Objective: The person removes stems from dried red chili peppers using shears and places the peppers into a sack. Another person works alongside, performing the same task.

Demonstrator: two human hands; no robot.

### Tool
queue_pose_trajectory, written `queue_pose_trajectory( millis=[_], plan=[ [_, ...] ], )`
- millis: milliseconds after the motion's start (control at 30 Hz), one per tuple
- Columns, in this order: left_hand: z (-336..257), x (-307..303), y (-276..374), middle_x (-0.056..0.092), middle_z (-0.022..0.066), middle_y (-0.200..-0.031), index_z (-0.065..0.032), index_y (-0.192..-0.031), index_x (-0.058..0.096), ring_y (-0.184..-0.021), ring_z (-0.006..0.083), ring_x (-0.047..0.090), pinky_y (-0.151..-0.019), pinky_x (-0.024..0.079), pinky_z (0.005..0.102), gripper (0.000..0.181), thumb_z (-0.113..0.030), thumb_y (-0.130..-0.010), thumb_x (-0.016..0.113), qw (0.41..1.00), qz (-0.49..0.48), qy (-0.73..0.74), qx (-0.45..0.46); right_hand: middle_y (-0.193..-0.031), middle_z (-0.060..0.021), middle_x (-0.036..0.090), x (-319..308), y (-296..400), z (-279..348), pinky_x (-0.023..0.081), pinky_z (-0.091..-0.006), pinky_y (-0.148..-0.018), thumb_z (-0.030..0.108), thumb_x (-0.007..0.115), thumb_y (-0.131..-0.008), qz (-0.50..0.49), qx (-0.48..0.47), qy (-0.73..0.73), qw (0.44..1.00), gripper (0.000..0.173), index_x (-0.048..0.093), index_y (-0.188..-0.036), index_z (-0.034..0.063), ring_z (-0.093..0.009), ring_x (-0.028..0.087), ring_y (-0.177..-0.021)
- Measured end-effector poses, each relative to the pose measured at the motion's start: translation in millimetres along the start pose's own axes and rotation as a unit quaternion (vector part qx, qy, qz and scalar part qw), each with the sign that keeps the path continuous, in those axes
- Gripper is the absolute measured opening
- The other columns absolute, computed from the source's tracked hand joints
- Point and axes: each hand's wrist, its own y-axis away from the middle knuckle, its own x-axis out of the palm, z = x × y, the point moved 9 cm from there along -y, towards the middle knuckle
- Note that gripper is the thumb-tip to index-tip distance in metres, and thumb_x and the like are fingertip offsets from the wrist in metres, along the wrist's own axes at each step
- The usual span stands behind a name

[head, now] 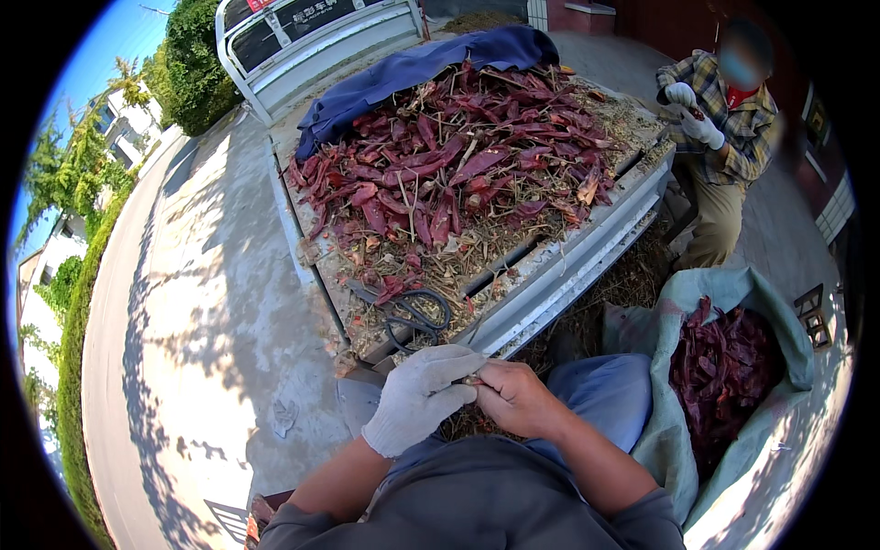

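My left hand (421, 395), in a white knitted glove, and my bare right hand (517, 397) meet fingertip to fingertip over my lap. Between them they pinch a small stalk-like piece (469, 380), mostly covered by the fingers, perhaps a pepper stem. Just beyond the hands, large scissors (443, 313) with dark loop handles lie on the corner of the truck bed (570, 251). Dried red chili peppers (440, 158) form a broad heap on the bed, many with stems. To my right, an open pale green woven sack (663, 357) holds more dried red peppers (725, 371).
Blue cloth (412, 82) covers the heap's far side. Stem scraps and seeds (385, 261) litter the near bed, whose metal edge (584, 275) runs before my knees. A masked co-worker (729, 124) in white gloves sits at right, hands together. Concrete paving (275, 330) lies left.
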Motion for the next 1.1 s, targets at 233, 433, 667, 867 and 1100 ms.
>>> queue_pose_trajectory(
  millis=[233, 433, 667, 867, 1100],
  plan=[
    [43.6, -2.7, 33.1, 0.066, 0.0157, -0.146, 0.0019, -0.136, 0.073, -0.122, 0.0253, 0.067, -0.093, 0.059, 0.0358, 0.041, 0.000, -0.095, 0.071, 0.926, -0.131, 0.310, -0.174, -0.088, -0.0051, 0.067, 43.4, -4.5, -14.4, 0.052, -0.0320, -0.071, 0.017, 0.057, -0.111, 0.110, 0.232, -0.221, 0.941, 0.021, 0.069, -0.105, 0.0006, -0.014, 0.063, -0.076],
    [62.8, -12.5, 56.7, 0.066, 0.0156, -0.147, 0.0050, -0.133, 0.070, -0.118, 0.0220, 0.068, -0.092, 0.059, 0.0352, 0.032, 0.002, -0.102, 0.061, 0.936, -0.088, 0.289, -0.180, -0.089, -0.0056, 0.068, 71.3, -14.6, -22.4, 0.053, -0.0317, -0.071, 0.022, 0.060, -0.111, 0.151, 0.260, -0.208, 0.931, 0.024, 0.069, -0.105, 0.0001, -0.013, 0.063, -0.075],
    [90.9, -33.8, 77.1, 0.072, 0.0175, -0.126, 0.0062, -0.126, 0.064, -0.099, 0.0198, 0.072, -0.090, 0.059, 0.0342, 0.020, -0.005, -0.111, 0.056, 0.882, -0.191, 0.395, -0.171, -0.103, -0.0185, 0.071, 32.0, -67.4, -1.7, 0.056, -0.0459, -0.084, 0.025, 0.074, -0.100, 0.009, 0.013, 0.139, 0.990, 0.028, 0.070, -0.114, 0.0006, -0.036, 0.071, -0.093],
    [114.1, -28.0, 89.1, 0.074, 0.0111, -0.102, 0.0039, -0.117, 0.065, -0.092, 0.0173, 0.071, -0.086, 0.058, 0.0327, 0.014, -0.004, -0.109, 0.056, 0.839, -0.179, 0.447, -0.254, -0.110, -0.0159, 0.067, 49.9, -121.2, -29.8, 0.058, -0.0491, -0.087, 0.026, 0.082, -0.090, 0.081, 0.016, 0.478, 0.875, 0.041, 0.067, -0.120, 0.0038, -0.039, 0.071, -0.100],
    [115.1, -42.4, 101.2, 0.073, 0.0108, -0.098, 0.0050, -0.115, 0.066, -0.091, 0.0179, 0.070, -0.082, 0.057, 0.0335, 0.016, -0.002, -0.107, 0.054, 0.846, -0.228, 0.404, -0.262, -0.104, -0.0203, 0.073, 30.1, -153.6, -39.2, 0.060, -0.0477, -0.082, 0.016, 0.073, -0.091, 0.114, 0.116, 0.373, 0.913, 0.022, 0.068, -0.104, -0.0016, -0.034, 0.074, -0.097]
  ],
)
